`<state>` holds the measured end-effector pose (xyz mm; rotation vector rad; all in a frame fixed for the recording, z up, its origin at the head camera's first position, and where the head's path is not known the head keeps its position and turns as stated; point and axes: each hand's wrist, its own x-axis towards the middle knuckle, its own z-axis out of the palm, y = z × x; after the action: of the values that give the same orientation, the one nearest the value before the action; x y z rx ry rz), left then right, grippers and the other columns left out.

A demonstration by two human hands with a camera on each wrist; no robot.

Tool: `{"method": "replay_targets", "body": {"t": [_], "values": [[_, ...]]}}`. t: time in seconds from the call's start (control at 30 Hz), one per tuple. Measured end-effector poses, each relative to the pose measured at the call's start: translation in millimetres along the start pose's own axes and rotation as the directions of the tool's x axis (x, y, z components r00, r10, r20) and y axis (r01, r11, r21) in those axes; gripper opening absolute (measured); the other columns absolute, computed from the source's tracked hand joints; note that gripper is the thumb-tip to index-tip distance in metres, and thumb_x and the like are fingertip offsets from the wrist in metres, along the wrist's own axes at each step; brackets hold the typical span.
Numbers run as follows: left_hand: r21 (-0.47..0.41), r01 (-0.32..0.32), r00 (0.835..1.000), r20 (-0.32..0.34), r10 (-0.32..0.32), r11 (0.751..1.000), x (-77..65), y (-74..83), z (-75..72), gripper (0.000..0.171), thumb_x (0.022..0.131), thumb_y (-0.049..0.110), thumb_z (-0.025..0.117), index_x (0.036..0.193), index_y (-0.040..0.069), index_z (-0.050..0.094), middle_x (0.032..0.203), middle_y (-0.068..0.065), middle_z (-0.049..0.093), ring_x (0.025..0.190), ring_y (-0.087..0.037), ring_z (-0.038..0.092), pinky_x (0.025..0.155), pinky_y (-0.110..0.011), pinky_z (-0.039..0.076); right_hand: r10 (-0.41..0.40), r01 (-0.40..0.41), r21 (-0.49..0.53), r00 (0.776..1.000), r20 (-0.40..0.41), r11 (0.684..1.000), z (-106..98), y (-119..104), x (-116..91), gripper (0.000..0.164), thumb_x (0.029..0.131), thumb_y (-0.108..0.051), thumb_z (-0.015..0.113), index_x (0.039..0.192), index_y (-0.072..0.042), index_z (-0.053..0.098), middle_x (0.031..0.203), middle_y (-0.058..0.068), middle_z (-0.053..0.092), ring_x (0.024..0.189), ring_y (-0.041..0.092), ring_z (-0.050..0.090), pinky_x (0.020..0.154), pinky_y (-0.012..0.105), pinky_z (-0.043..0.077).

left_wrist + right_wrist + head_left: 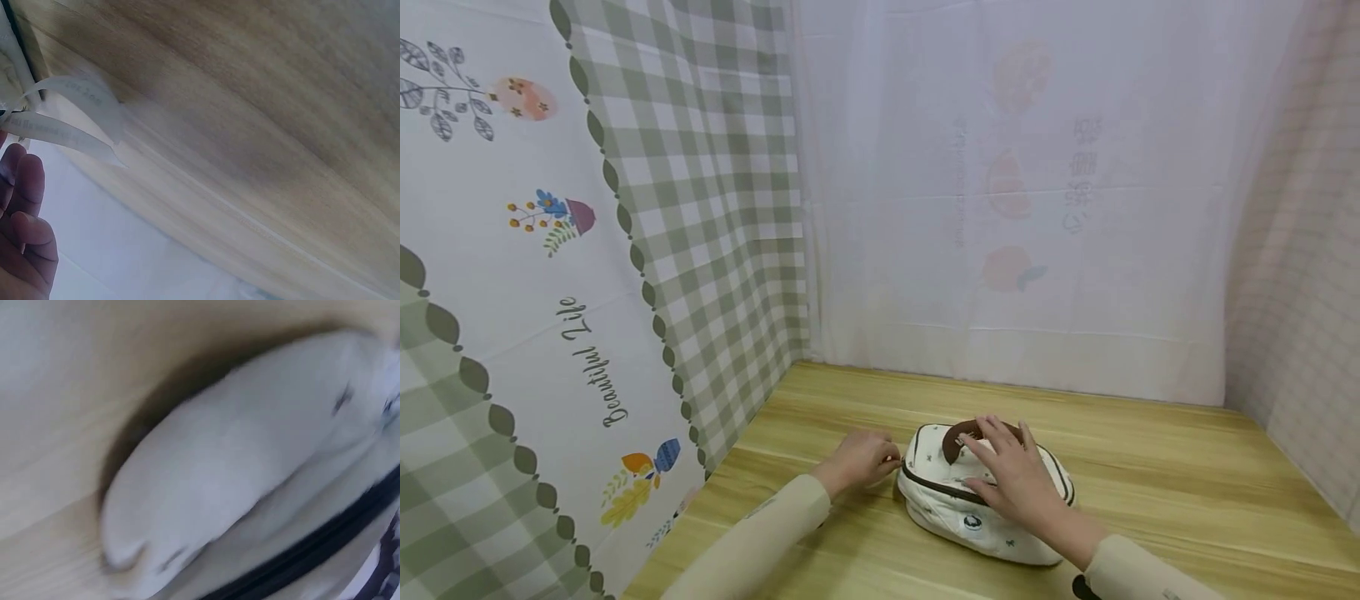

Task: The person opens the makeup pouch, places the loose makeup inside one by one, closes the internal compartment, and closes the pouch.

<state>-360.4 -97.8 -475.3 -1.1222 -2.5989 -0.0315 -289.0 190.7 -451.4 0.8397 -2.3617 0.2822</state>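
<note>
A white quilted cosmetic bag (951, 521) with small dark prints sits on the table. Around its lid runs a dark zipper (951, 490), and a brown handle (953, 442) arches over the top. My left hand (863, 460) is at the bag's left end, fingers curled, the fingertips pinching at the zipper's end; the pull itself is hidden. Two pale label strips (69, 134) stick out beside those fingers. Over the lid and handle lies my right hand (1011, 471), its fingers spread and fairly straight. The right wrist view shows the bag's side (206, 462), blurred.
The wood-grain table (1150, 492) extends around the bag. A green checked cloth (722, 167) hangs along the left, and a white cloth (887, 250) closes off the back. Another pale cloth (1300, 333) hangs at the right.
</note>
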Motion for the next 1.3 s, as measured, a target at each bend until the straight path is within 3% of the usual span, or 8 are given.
{"method": "replay_targets", "body": {"t": [0.23, 0.53, 0.7, 1.0, 1.3], "values": [[-0.004, 0.003, 1.0, -0.009, -0.003, 1.0, -0.4, 1.1, -3.6, 0.013, 0.092, 0.028, 0.072, 0.08, 0.022, 0.073, 0.076, 0.012, 0.058, 0.058, 0.0, 0.046, 0.05, -0.019, 0.035, -0.13, 0.154, -0.127, 0.974, 0.185, 0.98, 12.0, -31.8, 9.1, 0.042, 0.089, -0.042, 0.07, 0.118, -0.012, 0.071, 0.131, 0.011, 0.063, 0.126, 0.031, 0.053, 0.106, 0.058, 0.035], [-0.014, 0.039, 0.999, 0.022, -0.038, 0.999, 0.4, -1.7, -0.4, 0.01, 0.092, 0.03, 0.071, 0.085, 0.023, 0.075, 0.077, 0.012, 0.056, 0.06, 0.0, 0.046, 0.052, -0.018, 0.037, 0.007, 0.036, -0.154, 0.963, 0.27, 0.987, 27.2, -56.6, 25.5, 0.034, 0.09, -0.042, 0.068, 0.107, -0.013, 0.073, 0.122, 0.009, 0.067, 0.12, 0.029, 0.058, 0.102, 0.055, 0.04], [-0.037, 0.051, 0.998, 0.025, -0.05, 0.998, 0.6, -2.7, -1.9, 0.01, 0.092, 0.027, 0.071, 0.085, 0.022, 0.075, 0.079, 0.011, 0.059, 0.061, -0.001, 0.049, 0.053, -0.02, 0.04, 0.024, 0.027, -0.195, 0.967, 0.253, 0.98, 32.6, -61.6, 26.3, 0.025, 0.09, -0.039, 0.07, 0.098, -0.015, 0.075, 0.116, 0.006, 0.07, 0.112, 0.026, 0.063, 0.095, 0.051, 0.045], [-0.058, 0.094, 0.995, 0.048, -0.092, 0.994, 2.1, -7.0, -0.8, 0.01, 0.093, 0.028, 0.07, 0.086, 0.023, 0.074, 0.084, 0.012, 0.063, 0.066, -0.003, 0.054, 0.058, -0.023, 0.045, 0.02, 0.018, -0.195, 0.982, 0.19, 0.981, 35.7, -65.3, 18.1, 0.019, 0.09, -0.035, 0.071, 0.096, -0.018, 0.076, 0.104, 0.007, 0.071, 0.104, 0.029, 0.066, 0.099, 0.054, 0.044], [-0.095, 0.121, 0.991, 0.077, -0.114, 0.988, 5.1, -8.8, -4.0, 0.012, 0.095, 0.03, 0.068, 0.093, 0.021, 0.075, 0.088, 0.009, 0.065, 0.071, -0.004, 0.058, 0.063, -0.025, 0.048, 0.028, 0.005, -0.162, 0.98, 0.199, 0.987, 34.2, -64.5, 15.3, 0.014, 0.09, -0.033, 0.071, 0.097, -0.023, 0.077, 0.114, 0.009, 0.07, 0.109, 0.033, 0.065, 0.1, 0.059, 0.041]]}}
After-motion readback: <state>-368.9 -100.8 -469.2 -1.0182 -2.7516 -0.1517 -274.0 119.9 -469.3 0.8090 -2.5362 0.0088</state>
